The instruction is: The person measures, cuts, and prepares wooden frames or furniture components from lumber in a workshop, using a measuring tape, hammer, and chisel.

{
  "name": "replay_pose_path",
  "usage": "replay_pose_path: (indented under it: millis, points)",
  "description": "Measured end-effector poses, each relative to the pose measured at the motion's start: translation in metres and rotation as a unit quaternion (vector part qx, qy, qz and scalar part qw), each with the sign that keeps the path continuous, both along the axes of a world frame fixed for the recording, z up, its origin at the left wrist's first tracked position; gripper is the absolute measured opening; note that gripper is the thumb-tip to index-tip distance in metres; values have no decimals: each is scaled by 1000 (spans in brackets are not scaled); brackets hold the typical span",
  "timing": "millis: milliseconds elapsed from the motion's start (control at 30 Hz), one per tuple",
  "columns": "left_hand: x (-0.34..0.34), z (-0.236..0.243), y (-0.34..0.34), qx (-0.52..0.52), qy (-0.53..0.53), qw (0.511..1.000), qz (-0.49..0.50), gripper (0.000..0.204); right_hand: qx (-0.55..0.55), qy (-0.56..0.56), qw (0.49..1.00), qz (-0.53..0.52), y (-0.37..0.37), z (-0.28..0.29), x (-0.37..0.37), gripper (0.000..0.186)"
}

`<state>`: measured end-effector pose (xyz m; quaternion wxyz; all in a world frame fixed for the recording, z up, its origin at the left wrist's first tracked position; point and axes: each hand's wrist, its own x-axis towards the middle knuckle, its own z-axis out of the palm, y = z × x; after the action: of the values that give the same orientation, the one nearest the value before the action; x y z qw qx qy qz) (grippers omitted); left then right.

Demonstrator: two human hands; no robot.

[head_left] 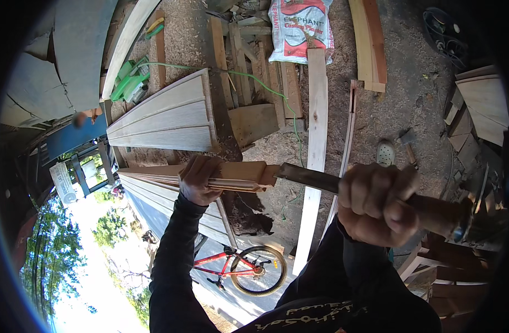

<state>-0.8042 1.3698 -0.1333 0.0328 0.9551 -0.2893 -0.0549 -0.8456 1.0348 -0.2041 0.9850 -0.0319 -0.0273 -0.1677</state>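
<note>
One brown board [240, 171] is held by the left hand [200, 180], with the fingers bent over its top and pressed tight around it. The board is found out in front of the body, and a small step is cut into its right end. Just beside that end, the tip of a long chisel [312, 177] is pointed at the wood, but whether the two are touching cannot be told for sure. The chisel is gripped by the right hand [379, 205], to the right of the board, with the fingers curled around it in a fist. Its thick handle [438, 215] is left poking out past the fist. Above the board, a pale panel made of strips [166, 121] is seen, and a red bicycle [240, 269] is seen below it. A long pale plank [317, 116] is laid to the right of the board. Far above the board, a white and red bag [300, 28] is set near the plank's top end. A thin green cord [260, 84] is stretched above the board, over some wood scraps. Well to its right, a light clog [385, 154] is seen on the ground [415, 108].
</note>
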Motion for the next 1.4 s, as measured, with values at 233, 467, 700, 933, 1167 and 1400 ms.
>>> replay_pose_path:
  millis: [233,467,700,933,1167,1400]
  points:
    - [2,-1,-3,-1,4,1000,-1,35,-23,9,999,34,-3,-7,2,20]
    - [-3,4,-4,2,17,1000,-2,30,-17,31,999,37,5,-7,-1,32]
    - [8,3,-7,1,38,999,-8,31,-36,13,999,34,3,-12,-1,34]
    - [9,0,-12,-2,34,999,-1,31,-17,-2,1000,11,4,-5,-7,28]
    - [2,2,1,10,33,999,0,32,30,8,998,53,6,-4,20,23]
    - [0,-1,-8,0,16,1000,-13,35,27,19,999,31,14,-25,8,13]
